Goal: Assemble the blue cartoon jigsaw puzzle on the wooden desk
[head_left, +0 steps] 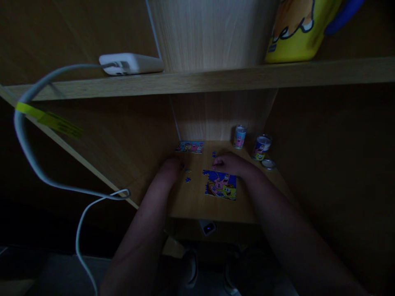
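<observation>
A partly assembled jigsaw puzzle (pixel 220 186) with yellow and pink cartoon figures on blue lies on the wooden desk. My right hand (pixel 230 163) is closed just above its upper edge, fingertips pinched; what they hold, if anything, is hidden. Beyond those fingers lies a loose blue puzzle piece (pixel 214 154). On the left, my left hand (pixel 171 167) is closed, with a small dark puzzle piece (pixel 182 166) at its fingertips. Beside it rest further loose pieces, one of them a blue piece (pixel 188 180). A picture card (pixel 190 147) of the cartoon figures lies at the back left.
Two printed cans, a pink one (pixel 239 137) and a blue one (pixel 261 148), stand at the back right near a round metal lid (pixel 268 164). Overhead, a shelf (pixel 197 82) carries a white adapter (pixel 131 63) and a yellow mug (pixel 296 37). A white cable (pixel 26 148) hangs at left.
</observation>
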A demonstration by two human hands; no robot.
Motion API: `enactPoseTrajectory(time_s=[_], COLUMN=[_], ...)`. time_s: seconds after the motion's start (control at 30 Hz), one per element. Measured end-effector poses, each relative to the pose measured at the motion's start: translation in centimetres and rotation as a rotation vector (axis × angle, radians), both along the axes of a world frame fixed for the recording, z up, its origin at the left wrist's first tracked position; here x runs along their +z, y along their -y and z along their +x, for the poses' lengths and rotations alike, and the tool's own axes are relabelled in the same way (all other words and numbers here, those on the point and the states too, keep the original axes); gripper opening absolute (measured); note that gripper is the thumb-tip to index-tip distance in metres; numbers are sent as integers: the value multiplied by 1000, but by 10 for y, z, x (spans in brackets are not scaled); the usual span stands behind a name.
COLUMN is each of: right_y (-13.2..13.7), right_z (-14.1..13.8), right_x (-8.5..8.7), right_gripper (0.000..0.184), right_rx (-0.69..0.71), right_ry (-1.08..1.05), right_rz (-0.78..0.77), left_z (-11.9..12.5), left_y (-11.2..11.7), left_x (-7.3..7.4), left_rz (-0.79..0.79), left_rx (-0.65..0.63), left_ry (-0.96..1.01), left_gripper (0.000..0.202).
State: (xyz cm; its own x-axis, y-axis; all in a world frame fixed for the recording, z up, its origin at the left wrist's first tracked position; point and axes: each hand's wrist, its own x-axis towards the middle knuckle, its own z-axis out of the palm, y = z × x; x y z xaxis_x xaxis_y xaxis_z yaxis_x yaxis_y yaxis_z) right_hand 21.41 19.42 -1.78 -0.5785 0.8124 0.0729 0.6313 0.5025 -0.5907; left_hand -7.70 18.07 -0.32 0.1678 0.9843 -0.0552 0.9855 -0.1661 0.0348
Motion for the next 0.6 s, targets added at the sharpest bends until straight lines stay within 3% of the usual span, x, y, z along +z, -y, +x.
enactPoseTrajectory(time_s=[0.3, 0.6], right_y=[4, 0], right_z=[-5, -4], right_x=[6, -2], right_gripper=[21, 27], right_rx=[-44, -25], right_ry=[60, 42], right_rz=[8, 63], left_z=[-4, -11], left_y=[-5, -9], left_x=[-10, -24], left_rz=[30, 112], left_rx=[2, -29], left_ry=[119, 374], left_gripper=[24, 15])
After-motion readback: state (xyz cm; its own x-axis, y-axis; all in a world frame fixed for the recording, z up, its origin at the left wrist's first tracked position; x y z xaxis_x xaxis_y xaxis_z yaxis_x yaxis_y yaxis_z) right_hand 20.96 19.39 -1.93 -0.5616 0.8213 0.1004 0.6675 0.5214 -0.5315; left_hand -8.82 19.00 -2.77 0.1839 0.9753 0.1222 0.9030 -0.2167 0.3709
